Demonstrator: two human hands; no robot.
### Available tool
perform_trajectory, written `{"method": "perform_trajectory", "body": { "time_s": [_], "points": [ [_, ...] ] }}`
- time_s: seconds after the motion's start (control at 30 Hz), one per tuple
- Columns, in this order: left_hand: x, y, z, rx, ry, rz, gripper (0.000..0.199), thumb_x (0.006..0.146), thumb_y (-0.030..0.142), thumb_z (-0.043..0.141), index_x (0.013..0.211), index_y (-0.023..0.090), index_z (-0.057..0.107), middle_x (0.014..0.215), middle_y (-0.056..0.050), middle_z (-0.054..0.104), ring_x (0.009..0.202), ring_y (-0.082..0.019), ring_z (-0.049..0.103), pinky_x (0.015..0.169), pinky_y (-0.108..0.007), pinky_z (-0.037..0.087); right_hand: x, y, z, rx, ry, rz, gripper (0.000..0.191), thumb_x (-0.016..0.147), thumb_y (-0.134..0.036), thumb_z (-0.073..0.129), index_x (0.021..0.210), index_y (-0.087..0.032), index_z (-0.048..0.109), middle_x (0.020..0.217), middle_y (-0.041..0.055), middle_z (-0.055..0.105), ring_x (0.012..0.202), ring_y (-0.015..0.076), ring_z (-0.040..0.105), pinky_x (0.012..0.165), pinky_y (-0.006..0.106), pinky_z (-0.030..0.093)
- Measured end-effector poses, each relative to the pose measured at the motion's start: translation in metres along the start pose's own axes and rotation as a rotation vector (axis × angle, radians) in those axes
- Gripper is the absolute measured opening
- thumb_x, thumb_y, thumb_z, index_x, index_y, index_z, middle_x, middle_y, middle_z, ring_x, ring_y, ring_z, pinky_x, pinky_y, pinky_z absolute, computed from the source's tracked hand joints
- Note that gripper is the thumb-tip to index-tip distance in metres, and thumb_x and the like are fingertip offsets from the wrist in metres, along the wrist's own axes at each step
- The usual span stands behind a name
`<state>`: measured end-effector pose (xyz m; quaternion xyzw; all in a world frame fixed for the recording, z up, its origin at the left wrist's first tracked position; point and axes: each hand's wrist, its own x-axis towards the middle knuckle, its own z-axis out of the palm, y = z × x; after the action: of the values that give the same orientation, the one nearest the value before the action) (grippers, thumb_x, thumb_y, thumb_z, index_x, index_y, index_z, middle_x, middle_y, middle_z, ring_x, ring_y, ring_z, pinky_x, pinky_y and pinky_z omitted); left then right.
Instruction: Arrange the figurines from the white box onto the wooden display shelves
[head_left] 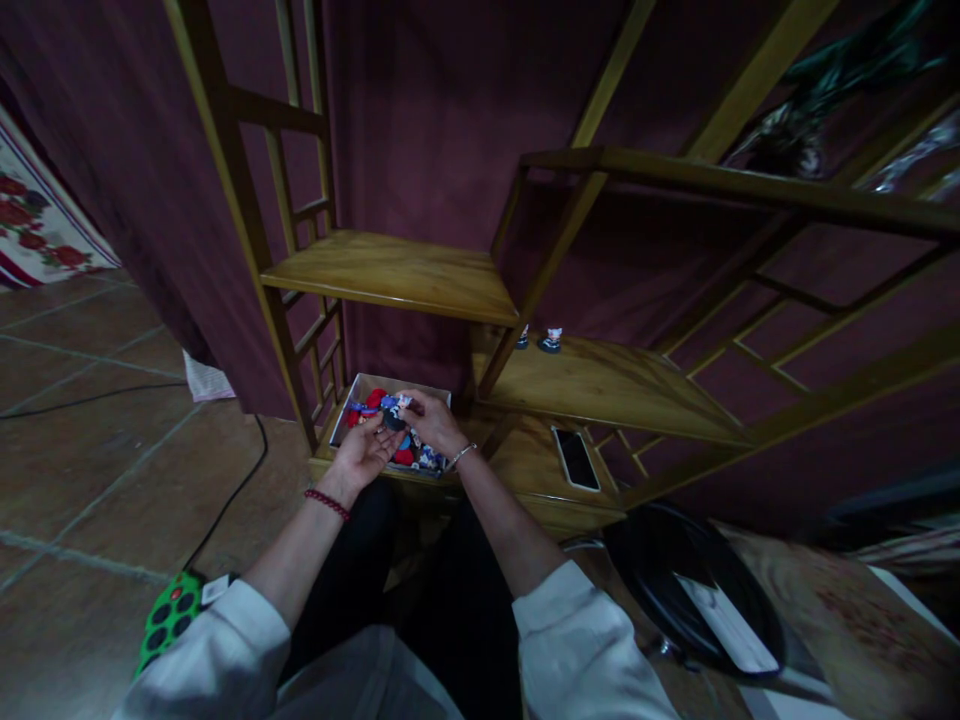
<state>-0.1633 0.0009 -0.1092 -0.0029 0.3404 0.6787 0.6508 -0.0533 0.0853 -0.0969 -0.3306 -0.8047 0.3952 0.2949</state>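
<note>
Pale sleeves (581, 640) lie nearest the camera. Beyond them, the right hand (435, 420) has its grip closed on a small figurine (395, 411), held just above an open box (363, 387) of colourful items (404, 457) on the low shelf (525, 460). The left hand (364, 455) curls palm-up by the figurine's dark base (391, 420); whether its grip is closed, I cannot tell.

Dim, uneven light, dark upper right, edges stretched wide-angle, held figurine (393, 417) blurry
</note>
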Motion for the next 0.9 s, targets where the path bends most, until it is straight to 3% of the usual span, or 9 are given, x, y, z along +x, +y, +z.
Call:
{"method": "perform_trajectory", "body": {
  "time_s": [0.47,0.7,0.9],
  "points": [
    [0.002,-0.003,0.002,-0.027,0.008,-0.008,0.01,0.081,0.012,0.049,0.078,0.012,0.058,0.077,-0.01,0.064,0.075,-0.017,0.064,0.07,-0.03,0.054,0.001,0.006,-0.001,0.05,0.021,0.017,0.032,0.072,-0.015,0.054,0.102,-0.022,0.061,0.088,-0.0014,0.066,0.076,0.0112,0.06,0.075,0.025,0.048],
    [0.005,-0.008,0.006,-0.035,0.049,0.016,0.011,0.083,0.014,0.048,0.076,0.013,0.056,0.07,-0.007,0.063,0.065,-0.014,0.062,0.067,-0.028,0.054,0.0,0.005,-0.003,-0.027,0.012,0.002,0.031,0.072,-0.016,0.055,0.102,-0.023,0.062,0.081,-0.0018,0.065,0.073,0.0117,0.059,0.072,0.024,0.047],
    [0.019,-0.022,0.0,-0.022,0.127,-0.001,0.013,0.082,0.011,0.046,0.072,0.014,0.054,0.061,-0.003,0.06,0.052,-0.011,0.058,0.061,-0.027,0.054,-0.01,0.02,0.009,-0.157,0.044,0.079,0.03,0.073,-0.016,0.056,0.1,-0.026,0.062,0.084,-0.0013,0.066,0.077,0.0133,0.059,0.072,0.024,0.046]
  ]
}}
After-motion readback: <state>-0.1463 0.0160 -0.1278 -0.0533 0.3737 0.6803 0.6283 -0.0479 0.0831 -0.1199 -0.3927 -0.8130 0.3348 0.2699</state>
